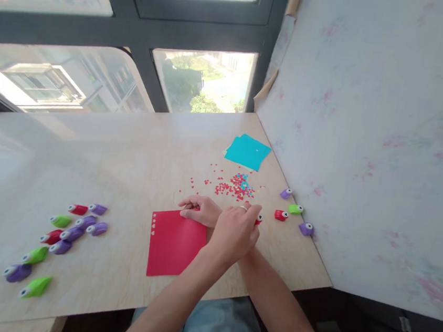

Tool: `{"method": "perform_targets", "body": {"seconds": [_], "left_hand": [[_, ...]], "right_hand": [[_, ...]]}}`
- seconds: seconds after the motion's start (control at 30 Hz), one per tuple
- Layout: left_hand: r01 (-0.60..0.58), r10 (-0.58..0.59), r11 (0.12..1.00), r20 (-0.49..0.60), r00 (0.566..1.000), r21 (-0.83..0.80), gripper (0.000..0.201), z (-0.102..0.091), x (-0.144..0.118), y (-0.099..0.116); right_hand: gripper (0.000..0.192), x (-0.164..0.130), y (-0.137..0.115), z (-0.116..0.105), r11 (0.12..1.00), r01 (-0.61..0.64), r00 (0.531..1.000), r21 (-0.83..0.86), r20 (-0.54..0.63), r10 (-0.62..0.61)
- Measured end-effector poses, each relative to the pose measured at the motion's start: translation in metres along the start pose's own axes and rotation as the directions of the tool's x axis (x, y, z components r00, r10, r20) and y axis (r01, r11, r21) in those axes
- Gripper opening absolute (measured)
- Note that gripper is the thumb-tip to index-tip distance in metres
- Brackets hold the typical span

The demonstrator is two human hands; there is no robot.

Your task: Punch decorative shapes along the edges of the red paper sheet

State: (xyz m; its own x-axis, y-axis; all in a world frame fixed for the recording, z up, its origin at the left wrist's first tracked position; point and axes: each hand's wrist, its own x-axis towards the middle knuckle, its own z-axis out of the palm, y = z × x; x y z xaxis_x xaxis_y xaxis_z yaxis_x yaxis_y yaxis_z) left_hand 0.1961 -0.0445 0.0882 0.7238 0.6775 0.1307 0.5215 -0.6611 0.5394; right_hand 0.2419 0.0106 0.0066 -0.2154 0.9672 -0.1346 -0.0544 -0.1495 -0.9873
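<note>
Well, from my remote seat I see crossed forearms (pixel 197 277): the right hand (pixel 203 211) touches the red sheet (pixel 173 245) at its top edge, presumably steadying it flat on the table (pixel 125 177) — its grip is hidden. The left hand (pixel 236 228) curls beside a red punch (pixel 259 220); whether it's gripped, I cannot tell. 4 cut-outs (pixel 153 227) line the sheet's left edge. No lettering is readable.

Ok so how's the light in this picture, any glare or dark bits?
Head view: daylight bleaches the window; hazy glare pales the left of the tabletop; below the table, lower right is dark; the red paper reads clearly.
</note>
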Motion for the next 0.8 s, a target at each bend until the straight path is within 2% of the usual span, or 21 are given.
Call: {"method": "perform_targets", "body": {"seconds": [0.1, 0.23, 0.37, 0.63, 0.7, 0.8], "left_hand": [[-0.161, 0.153, 0.987, 0.199, 0.968, 0.027, 0.024, 0.026, 0.031, 0.012], [-0.305, 0.284, 0.952, 0.32, 0.904, 0.015, 0.017, 0.045, 0.051, 0.024], [-0.35, 0.309, 0.936, 0.399, 0.863, 0.032, 0.012, 0.062, 0.058, 0.029], [-0.307, 0.269, 0.951, 0.393, 0.879, 0.037, 0.014, 0.078, 0.065, 0.028], [-0.269, 0.235, 0.962, 0.366, 0.9, 0.045, 0.016, 0.081, 0.068, 0.03], [-0.199, 0.17, 0.978, 0.309, 0.936, 0.065, 0.018, 0.086, 0.075, 0.034]], "right_hand": [[0.022, 0.002, 0.002, 0.0, 0.99, 0.111, 0.993, -0.085, 0.039, -0.108], [0.026, 0.005, 0.009, -0.003, 0.975, 0.192, 0.98, -0.115, 0.07, -0.185], [0.025, 0.009, 0.012, -0.007, 0.976, 0.198, 0.98, -0.088, 0.049, -0.194], [0.025, 0.012, 0.005, -0.011, 0.989, 0.13, 0.991, 0.076, 0.015, -0.132], [0.024, 0.013, 0.004, -0.012, 0.987, 0.104, 0.994, 0.123, 0.014, -0.106], [0.029, 0.014, 0.004, -0.015, 0.96, 0.028, 0.998, 0.28, 0.046, -0.043]]}}
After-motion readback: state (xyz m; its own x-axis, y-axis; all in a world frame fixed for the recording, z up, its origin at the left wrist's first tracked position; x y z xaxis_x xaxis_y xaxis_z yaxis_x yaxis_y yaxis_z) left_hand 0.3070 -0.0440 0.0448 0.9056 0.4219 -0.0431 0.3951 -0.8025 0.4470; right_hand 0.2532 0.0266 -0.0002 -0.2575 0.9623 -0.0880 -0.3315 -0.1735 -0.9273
